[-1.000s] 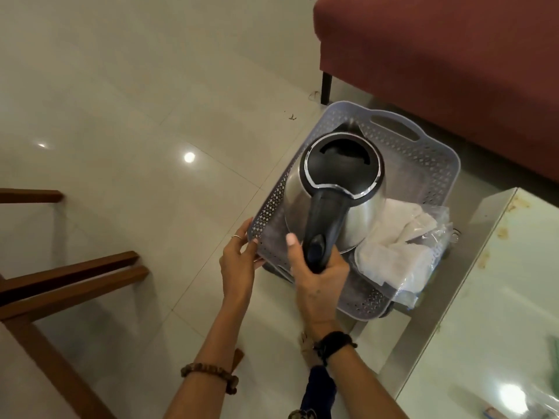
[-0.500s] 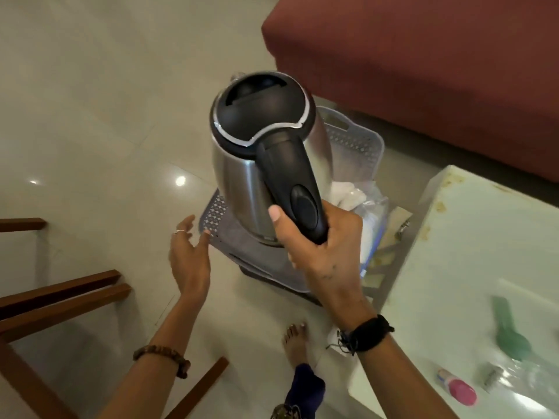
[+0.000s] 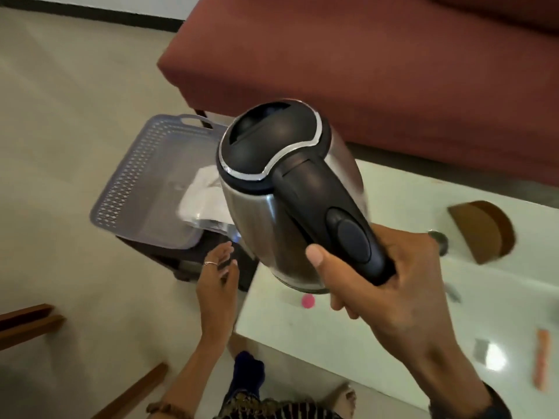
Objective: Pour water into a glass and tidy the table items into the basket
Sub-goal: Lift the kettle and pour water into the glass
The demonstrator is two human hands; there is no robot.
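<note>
My right grip (image 3: pixel 390 285) is clamped on the kettle (image 3: pixel 290 189) handle, above the tabletop's (image 3: pixel 378 337) left edge; my left grip (image 3: pixel 216 279) is apart, empty.

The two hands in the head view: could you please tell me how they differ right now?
The right hand is closed around the black handle of the steel electric kettle, holding it in the air; the left hand is open and holds nothing. The right hand is over the white table; the left is lower, beside the grey perforated plastic basket. Both are bare.

Basket (image 3: pixel 127 189) sits left of table (image 3: pixel 378 337), sofa (image 3: pixel 393 71) behind both.
</note>
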